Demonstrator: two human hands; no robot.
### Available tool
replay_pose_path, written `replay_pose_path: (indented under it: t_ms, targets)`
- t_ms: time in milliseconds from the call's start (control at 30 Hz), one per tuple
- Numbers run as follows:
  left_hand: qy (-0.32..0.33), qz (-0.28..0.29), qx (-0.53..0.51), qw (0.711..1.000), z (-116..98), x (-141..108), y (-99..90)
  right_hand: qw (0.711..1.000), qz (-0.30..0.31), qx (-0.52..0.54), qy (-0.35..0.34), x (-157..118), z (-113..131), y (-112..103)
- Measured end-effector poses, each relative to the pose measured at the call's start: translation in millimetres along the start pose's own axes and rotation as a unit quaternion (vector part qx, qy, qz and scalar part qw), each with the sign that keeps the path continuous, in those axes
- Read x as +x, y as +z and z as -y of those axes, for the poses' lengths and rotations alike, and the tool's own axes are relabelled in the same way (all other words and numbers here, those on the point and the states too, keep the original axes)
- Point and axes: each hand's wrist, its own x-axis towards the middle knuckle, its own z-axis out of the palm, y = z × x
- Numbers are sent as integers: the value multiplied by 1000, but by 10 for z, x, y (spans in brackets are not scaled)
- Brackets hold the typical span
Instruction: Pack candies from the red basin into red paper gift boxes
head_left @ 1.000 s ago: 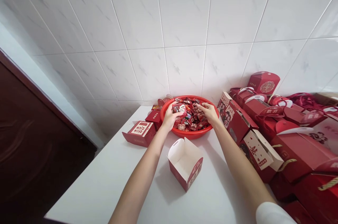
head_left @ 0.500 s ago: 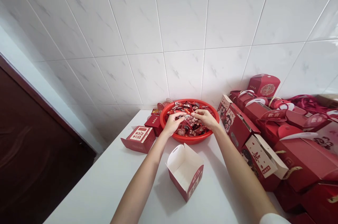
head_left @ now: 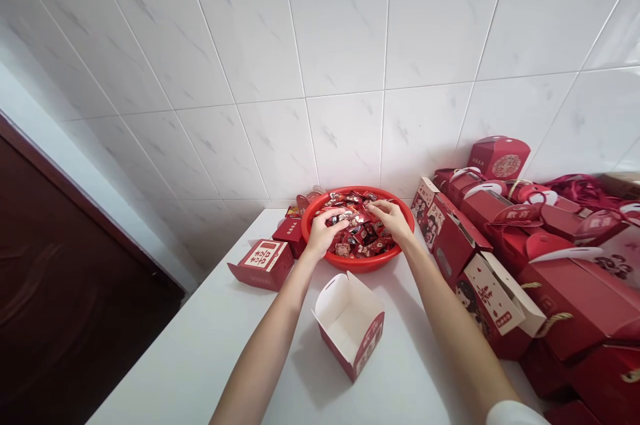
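"How far along are we?"

"Early on, we would judge. Our square red cardboard box with a white inside (head_left: 369,343) is folded into shape and stands upright on the smooth white table (head_left: 200,351), its top open. Within it we see only bare white floor and walls."

"So where are the small shiny red-wrapped sweets (head_left: 363,236)?"

"Heaped in our round bright-red plastic basin (head_left: 365,265), just beyond the box, near the tiled wall (head_left: 345,138). It looks well filled, so we judge that most of the handling is left."

"What are our hands doing?"

"Both are over the basin. Our left hand (head_left: 324,233) has thumb and fingers apart, curved around sweets at the near left; we cannot tell whether it grips them or they just lie in the heap. Our right hand (head_left: 393,219) brings thumb and fingertips close together at a sweet on the other side; whether it is pinched, we cannot tell."

"And the other containers?"

"To our left lies a red box with a cream printed panel (head_left: 265,265), near the basin. To our right we have a large pile of red cardboard gift boxes (head_left: 575,288), some with twisted gold cord handles (head_left: 557,319). What those hold, we cannot see."
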Motion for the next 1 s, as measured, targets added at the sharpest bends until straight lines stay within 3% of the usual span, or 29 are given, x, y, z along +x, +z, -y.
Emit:
replay_pose_path:
  t_ms: [100, 200, 300, 400, 533, 633, 833, 1000]
  targets:
    - [-1, -9, -18, 1000, 23, 1, 3, 996, 6, -85, -34, 30, -27, -12]
    - [-4, -22, -29, 999, 48, 9, 4, 971, -30, -238, -9, 23, -2, -15]
    - [-4, -36, -28, 999, 57, 14, 5, 902, -33, -428, 49, -13, 48, 1]
    - [-6, -34, -26, 999, 39, 6, 6, 826, 17, -559, 70, -47, 106, 26]
    - [-3, -27, -19, 999, -8, -16, 6, 762, 126, -633, 64, -52, 191, 37]
    - [-2, -21, -12, 1000, -32, -29, 4, 727, 163, -666, 40, -39, 237, 65]
    - [0, -17, -7, 1000, -47, -39, 3, 714, 182, -676, 3, -8, 216, 249]
    - [0, -22, -12, 1000, -49, -43, 5, 753, 171, -635, 9, 50, 172, 280]
